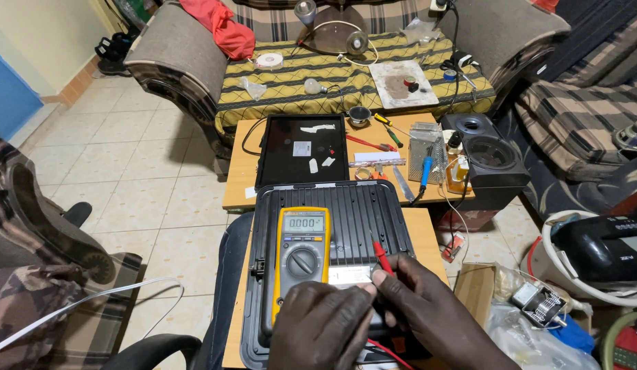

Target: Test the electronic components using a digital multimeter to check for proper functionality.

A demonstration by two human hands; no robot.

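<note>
Both hands, left hand (323,322) and right hand (418,305), pinch a white rectangular label (349,275) beside the yellow multimeter (303,247).

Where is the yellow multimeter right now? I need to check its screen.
In the head view, the yellow multimeter lies low and centre on the black ribbed panel, just above the left hand and left of the red probe.

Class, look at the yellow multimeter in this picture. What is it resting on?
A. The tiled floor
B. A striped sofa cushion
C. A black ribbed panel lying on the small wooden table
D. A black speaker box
C: the yellow multimeter lies flat on the black ribbed panel, which sits on the small wooden table, just ahead of the left hand and the right hand.
</note>
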